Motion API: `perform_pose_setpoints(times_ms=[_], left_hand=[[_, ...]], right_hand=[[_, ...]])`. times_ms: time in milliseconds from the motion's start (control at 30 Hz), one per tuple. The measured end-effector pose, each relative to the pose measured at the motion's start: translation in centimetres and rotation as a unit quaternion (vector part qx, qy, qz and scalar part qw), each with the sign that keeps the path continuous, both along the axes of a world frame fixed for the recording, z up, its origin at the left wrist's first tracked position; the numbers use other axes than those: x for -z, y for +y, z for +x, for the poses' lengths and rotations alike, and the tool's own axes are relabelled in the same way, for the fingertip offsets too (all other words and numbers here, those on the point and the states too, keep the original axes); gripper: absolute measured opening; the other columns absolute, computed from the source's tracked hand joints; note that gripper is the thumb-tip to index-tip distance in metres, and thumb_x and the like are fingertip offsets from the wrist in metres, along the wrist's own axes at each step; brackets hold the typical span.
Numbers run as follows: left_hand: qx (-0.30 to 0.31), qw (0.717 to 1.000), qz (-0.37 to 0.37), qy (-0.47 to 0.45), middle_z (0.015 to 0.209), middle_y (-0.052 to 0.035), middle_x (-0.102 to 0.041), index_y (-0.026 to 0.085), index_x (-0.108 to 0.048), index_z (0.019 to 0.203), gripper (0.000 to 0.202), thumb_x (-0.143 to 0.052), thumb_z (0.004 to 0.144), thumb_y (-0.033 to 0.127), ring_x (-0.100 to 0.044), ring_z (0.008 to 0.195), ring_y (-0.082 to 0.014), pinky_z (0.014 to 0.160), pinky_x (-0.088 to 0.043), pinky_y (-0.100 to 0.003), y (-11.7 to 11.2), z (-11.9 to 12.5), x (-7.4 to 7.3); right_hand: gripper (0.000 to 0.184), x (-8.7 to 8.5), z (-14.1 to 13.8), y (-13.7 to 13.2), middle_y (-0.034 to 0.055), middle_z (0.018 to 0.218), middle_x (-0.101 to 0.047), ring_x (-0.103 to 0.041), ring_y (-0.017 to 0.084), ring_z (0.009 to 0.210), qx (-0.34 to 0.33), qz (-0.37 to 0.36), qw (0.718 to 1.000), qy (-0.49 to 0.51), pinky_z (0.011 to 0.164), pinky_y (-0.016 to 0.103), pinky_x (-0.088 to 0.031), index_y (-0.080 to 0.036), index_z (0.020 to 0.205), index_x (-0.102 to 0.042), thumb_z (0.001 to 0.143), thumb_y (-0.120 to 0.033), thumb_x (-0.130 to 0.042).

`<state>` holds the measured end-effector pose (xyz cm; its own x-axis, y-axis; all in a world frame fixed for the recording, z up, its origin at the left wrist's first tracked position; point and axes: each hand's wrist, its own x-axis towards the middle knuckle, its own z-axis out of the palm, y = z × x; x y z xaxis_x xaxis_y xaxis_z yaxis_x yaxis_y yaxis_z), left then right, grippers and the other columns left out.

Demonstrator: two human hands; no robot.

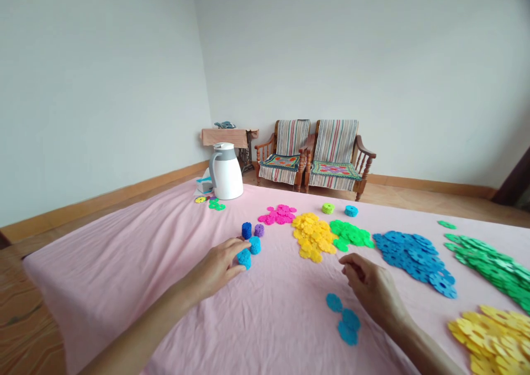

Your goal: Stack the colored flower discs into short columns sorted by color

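My left hand (219, 263) has its thumb and fingers around a short stack of light blue flower-shaped plastic discs (244, 259) on the pink cloth. Right beside it stands a second light blue stack (255, 245), with a dark blue stack (247, 230) and a purple stack (259, 230) just behind. My right hand (370, 284) is curled, its fingertips together above the cloth, and nothing shows in them. Below and to its left lie a few loose light blue discs (350, 320). A yellow pile (313, 236) and a green pile (351, 234) lie beyond this hand.
Pink discs (278, 215) and small lime (328, 208) and blue (351, 211) stacks lie farther back. Larger blue (414, 258), green (492, 262) and yellow (497, 336) piles spread at right. A white jug (228, 176) stands at the far left edge; two wooden chairs (337, 143) are behind.
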<state>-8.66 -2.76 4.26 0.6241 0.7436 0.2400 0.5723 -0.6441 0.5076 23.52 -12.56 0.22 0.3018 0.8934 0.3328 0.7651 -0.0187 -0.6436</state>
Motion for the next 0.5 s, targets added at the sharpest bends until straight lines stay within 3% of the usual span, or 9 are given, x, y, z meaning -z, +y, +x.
perform_pose_setpoints(times_ms=[133,500], left_hand=[[0.013,1.000,0.005,0.013,0.113,-0.0042,-0.056,0.025,-0.056,0.115,0.038,-0.056,0.077,0.018,-0.055,0.095,-0.0179,0.085,-0.043,-0.029,0.48,0.32,-0.05],[0.023,0.999,0.018,0.034,0.104,-0.0032,-0.058,0.024,-0.061,0.105,0.029,-0.054,0.077,0.017,-0.055,0.093,-0.0169,0.081,-0.043,-0.026,0.86,0.84,-0.09]], right_hand=[[0.026,0.47,0.33,0.11,0.0029,0.072,-0.067,-0.057,0.016,0.056,-0.007,-0.017,1.000,0.006,0.055,0.026,-0.040,-0.020,0.085,-0.062,0.078,-0.030,-0.040],[0.025,0.62,0.71,0.07,0.0014,0.067,-0.065,-0.056,0.016,0.055,-0.011,-0.021,1.000,0.000,0.056,0.027,-0.039,-0.020,0.084,-0.062,0.077,-0.029,-0.039]])
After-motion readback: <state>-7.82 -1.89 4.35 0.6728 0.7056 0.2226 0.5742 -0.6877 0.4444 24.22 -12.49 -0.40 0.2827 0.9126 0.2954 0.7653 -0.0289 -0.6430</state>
